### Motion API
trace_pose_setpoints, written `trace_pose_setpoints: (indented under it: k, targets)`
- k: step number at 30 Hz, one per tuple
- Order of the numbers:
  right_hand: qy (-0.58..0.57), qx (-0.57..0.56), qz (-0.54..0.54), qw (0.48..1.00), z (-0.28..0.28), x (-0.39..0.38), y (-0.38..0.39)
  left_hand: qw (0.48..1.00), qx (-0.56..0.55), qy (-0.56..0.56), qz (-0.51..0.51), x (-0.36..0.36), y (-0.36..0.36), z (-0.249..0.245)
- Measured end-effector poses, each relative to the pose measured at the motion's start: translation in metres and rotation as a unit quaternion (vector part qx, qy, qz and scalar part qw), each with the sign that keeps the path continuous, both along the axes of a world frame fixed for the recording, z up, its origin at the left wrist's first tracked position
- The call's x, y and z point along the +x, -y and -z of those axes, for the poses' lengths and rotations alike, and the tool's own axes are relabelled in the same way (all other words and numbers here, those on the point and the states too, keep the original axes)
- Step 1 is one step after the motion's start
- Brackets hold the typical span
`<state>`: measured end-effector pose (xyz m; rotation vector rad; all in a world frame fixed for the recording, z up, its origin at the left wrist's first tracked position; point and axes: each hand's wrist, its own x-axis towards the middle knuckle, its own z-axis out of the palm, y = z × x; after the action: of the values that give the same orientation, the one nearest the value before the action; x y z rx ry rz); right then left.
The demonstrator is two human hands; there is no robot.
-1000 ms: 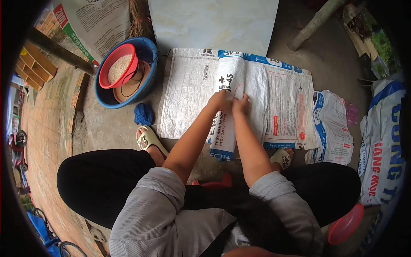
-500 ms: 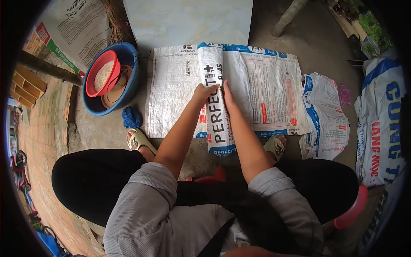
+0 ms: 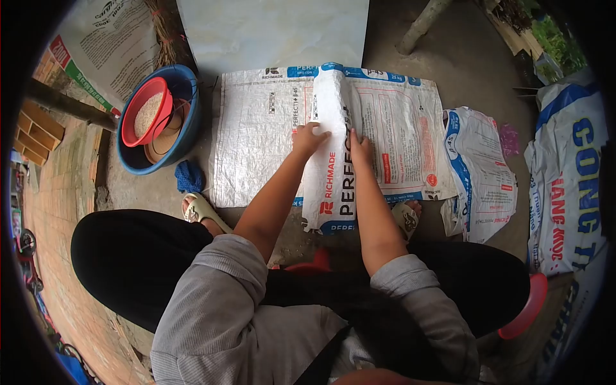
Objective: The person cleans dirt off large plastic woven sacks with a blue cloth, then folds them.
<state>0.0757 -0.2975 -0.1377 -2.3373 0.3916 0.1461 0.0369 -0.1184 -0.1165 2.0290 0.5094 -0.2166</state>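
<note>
A white woven sack (image 3: 330, 173) printed "RICHMADE PERFECT" lies upright in view as a narrow folded strip, over a second sack spread flat (image 3: 247, 128) on the ground. My left hand (image 3: 309, 138) grips the strip's left side, its thumb across the top face. Along the right side, my right hand (image 3: 361, 151) holds the strip near the "PERFECT" lettering, fingers pointing away from me. Both palms are hidden, as are the finger parts under the plastic.
To the left, a blue basin (image 3: 138, 168) holds a red bowl (image 3: 168, 96) of pale grains, with a blue cloth (image 3: 188, 176) nearby. Another crumpled sack (image 3: 484, 173) lies right, beside a large printed sack (image 3: 561, 192). A pale board (image 3: 276, 32) stands behind.
My hands have moved apart, and the folded strip shows more of its face, with the red "RICHMADE" print now on top. The whole view has shifted slightly.
</note>
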Motion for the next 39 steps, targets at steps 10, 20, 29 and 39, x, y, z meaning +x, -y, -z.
trace_pose_setpoints:
  k: [10, 20, 29, 39]
  targets:
    - [-0.246, 0.505, -0.114, 0.819, -0.079, 0.011, 0.004, 0.901, -0.428, 0.051, -0.046, -0.006, -0.01, -0.042]
    - [0.115, 0.477, -0.336, 0.804, -0.184, 0.067, -0.037, 0.869, -0.286, 0.404, 0.0, 0.002, -0.065, -0.181]
    - [0.063, 0.249, -0.414, 0.873, -0.084, 0.029, -0.035, 0.952, 0.035, 0.243, 0.183, -0.024, -0.088, -0.09]
    - [-0.096, 0.261, -0.358, 0.891, -0.003, -0.012, -0.038, 0.972, -0.231, 0.025, 0.032, -0.063, -0.098, -0.009]
